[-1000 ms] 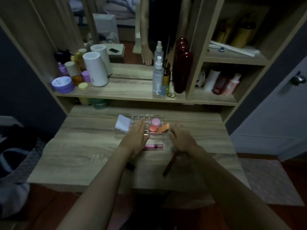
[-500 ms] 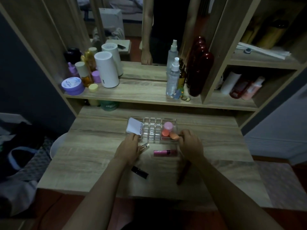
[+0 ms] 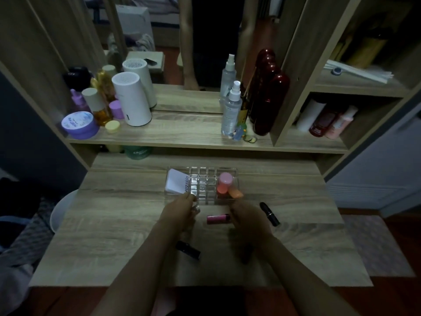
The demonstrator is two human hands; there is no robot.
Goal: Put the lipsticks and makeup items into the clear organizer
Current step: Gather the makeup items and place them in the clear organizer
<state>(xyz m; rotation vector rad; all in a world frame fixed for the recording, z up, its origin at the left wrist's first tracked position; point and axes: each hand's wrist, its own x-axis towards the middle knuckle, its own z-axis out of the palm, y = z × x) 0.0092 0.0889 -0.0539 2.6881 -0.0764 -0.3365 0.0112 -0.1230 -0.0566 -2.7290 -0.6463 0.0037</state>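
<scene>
The clear organizer (image 3: 206, 187) sits near the back of the wooden surface (image 3: 114, 224), just in front of the low shelf. Its left compartment holds a white box (image 3: 176, 181) tilted on its side, with printed lettering along one edge. The middle grid of small cells looks bare. In the right compartment stand a pink-capped bottle (image 3: 224, 183) and an orange sponge (image 3: 235, 193) leaning against it, the sponge poking over the front rim.

The left hand (image 3: 180, 212) hovers just in front of the organizer's left corner, fingers curled around a small clear, shiny item (image 3: 195, 207); what the item is cannot be told. The right hand (image 3: 247, 218) is next to the organizer's right front corner, fingers bent inward; whether it grips anything cannot be told.

Between the two hands a pink lipstick tube (image 3: 218, 219) lies flat on the surface, its right end touching or just beside the right hand's fingers. A black lipstick (image 3: 269, 213) lies at an angle to the right of that hand, apart from it. Another black tube (image 3: 188, 249) lies nearer the front edge, partly under the left forearm. A dark slim item (image 3: 247, 254) lies under the right wrist, too blurred to identify.

On the shelf behind are a white cylinder (image 3: 131, 99), a purple jar (image 3: 79, 124), a spray bottle (image 3: 231, 110) and a dark red bottle (image 3: 271, 103).
</scene>
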